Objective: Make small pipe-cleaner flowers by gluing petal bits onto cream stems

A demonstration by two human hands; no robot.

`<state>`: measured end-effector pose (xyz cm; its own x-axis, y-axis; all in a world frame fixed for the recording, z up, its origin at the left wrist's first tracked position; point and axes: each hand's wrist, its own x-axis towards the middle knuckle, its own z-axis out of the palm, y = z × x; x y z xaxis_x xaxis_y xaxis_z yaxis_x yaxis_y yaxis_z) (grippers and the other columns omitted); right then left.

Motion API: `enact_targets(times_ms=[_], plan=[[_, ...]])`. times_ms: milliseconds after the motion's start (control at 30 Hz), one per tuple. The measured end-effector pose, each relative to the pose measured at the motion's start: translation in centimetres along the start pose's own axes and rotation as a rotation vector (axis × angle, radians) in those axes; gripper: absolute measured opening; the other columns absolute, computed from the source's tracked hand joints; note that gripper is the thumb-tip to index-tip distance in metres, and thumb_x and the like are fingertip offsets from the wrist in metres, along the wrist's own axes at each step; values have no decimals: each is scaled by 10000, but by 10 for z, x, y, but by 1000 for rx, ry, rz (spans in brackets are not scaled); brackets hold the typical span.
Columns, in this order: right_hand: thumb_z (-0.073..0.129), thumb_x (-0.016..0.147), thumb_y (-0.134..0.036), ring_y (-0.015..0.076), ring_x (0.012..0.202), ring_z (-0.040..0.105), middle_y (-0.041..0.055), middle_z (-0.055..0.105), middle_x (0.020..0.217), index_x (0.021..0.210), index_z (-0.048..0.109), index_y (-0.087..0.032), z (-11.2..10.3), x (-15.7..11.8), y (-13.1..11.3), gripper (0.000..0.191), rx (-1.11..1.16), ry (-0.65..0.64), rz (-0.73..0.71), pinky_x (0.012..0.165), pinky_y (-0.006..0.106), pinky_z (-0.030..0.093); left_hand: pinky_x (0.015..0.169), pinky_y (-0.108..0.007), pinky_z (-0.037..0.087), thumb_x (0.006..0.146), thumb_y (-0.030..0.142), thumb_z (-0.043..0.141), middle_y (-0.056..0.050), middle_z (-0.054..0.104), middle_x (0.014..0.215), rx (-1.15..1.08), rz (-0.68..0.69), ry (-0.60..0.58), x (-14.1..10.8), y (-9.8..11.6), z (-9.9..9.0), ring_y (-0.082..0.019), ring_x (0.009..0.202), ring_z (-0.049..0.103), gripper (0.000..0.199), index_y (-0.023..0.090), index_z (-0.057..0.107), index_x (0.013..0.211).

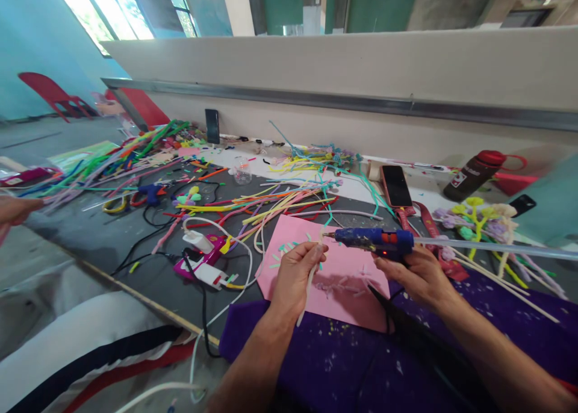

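My left hand (293, 274) pinches a cream pipe cleaner (305, 298) upright between thumb and fingers, its lower end hanging below the fist. My right hand (419, 274) is wrapped round the handle of a blue glue gun (361, 238) with a small red light on its body. The gun's nozzle points left and meets or nearly touches the pipe cleaner's top; I cannot tell which. From its back a long clear glue stick (487, 246) runs off to the right. Beneath both hands lies a pink sheet (352, 316) carrying short green and lilac pipe cleaner pieces (343, 283).
A magenta power strip (210, 253) with plugs and cables sits left of the sheet. Pipe cleaner bundles (271, 199) spread behind. To the right are a phone (397, 187), a dark bottle (474, 175) and fuzzy flowers (478, 217). Another person's hand (20, 211) and leg (112, 347) show at left.
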<state>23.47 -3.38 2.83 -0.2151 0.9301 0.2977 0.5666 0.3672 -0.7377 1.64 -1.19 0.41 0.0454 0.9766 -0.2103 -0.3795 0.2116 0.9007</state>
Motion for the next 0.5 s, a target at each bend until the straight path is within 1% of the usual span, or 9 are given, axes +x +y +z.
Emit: enact_targets(times_ms=[133, 333, 433, 500], plan=[[544, 824, -388, 160, 598, 532, 17, 606, 679, 800, 672, -193, -1, 0, 0, 234, 5, -4, 5, 555, 250, 417, 456, -175, 303, 650, 334, 719, -2, 589, 610, -7, 12, -9, 0, 0, 0, -56, 493, 436, 206, 147, 698, 735], [548, 812, -407, 163, 577, 527, 24, 599, 642, 711, 674, -190, -1, 0, 3, 270, -21, 71, 15, 543, 259, 415, 451, -178, 301, 635, 337, 725, -3, 585, 597, 3, -8, 4, 0, 1, 1, -61, 482, 430, 216, 145, 699, 729], [546, 807, -424, 161, 553, 514, 26, 580, 602, 628, 654, -183, 0, 0, 4, 319, -44, 82, 30, 518, 261, 397, 447, -176, 294, 636, 333, 725, 5, 583, 592, 5, -13, 0, 0, 1, 1, -55, 473, 424, 204, 152, 701, 726], [549, 806, -421, 164, 567, 524, 30, 593, 622, 644, 658, -181, 0, 0, 4, 309, -23, 70, 32, 525, 260, 405, 450, -176, 295, 634, 329, 726, 9, 585, 588, 3, -12, -3, 0, 1, 1, -52, 474, 429, 194, 156, 702, 718]])
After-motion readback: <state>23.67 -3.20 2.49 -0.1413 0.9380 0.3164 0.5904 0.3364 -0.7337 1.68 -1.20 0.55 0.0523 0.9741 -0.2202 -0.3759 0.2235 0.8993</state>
